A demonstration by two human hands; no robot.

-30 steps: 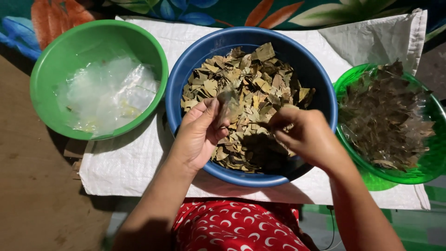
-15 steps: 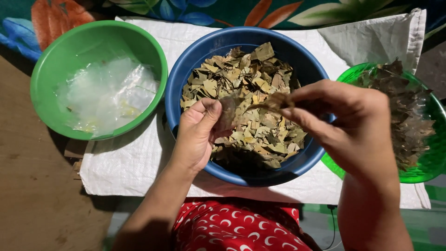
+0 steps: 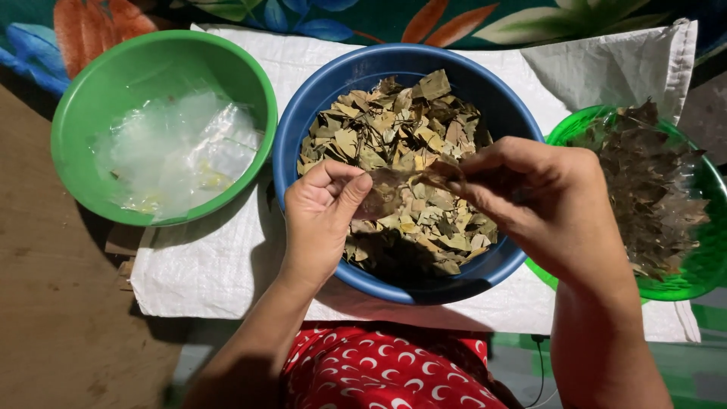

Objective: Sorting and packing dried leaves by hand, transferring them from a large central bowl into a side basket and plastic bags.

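A: What sits at the left?
B: A green bowl (image 3: 163, 125) with clear plastic film (image 3: 178, 151) inside, set apart from the leaves.
A: And the hands?
B: Over the blue bowl (image 3: 401, 170), the left hand (image 3: 322, 220) and right hand (image 3: 541, 201) each pinch one end of a dried leaf (image 3: 394, 193), stretched between them, probably for pulling apart. The darker leaf pile (image 3: 644, 189) fills the right green bowl (image 3: 700, 276).

— The middle bowl (image 3: 303, 136) is deep blue, heaped with dry leaves (image 3: 394, 136) in olive, tan and pale brown.

— And the bowls either side?

— Both bright green. The left bowl (image 3: 91, 98) holds clear, whitish plastic film (image 3: 174, 151) (a few yellow flecks in it); the right bowl (image 3: 693, 276) holds darker, grey-brown leaves (image 3: 644, 189).

— Under them?

— A white woven sack cloth (image 3: 204, 280), on a fabric (image 3: 76, 30) printed with orange, blue and cream leaf shapes. Below, red cloth (image 3: 379, 371) patterned with white crescents.
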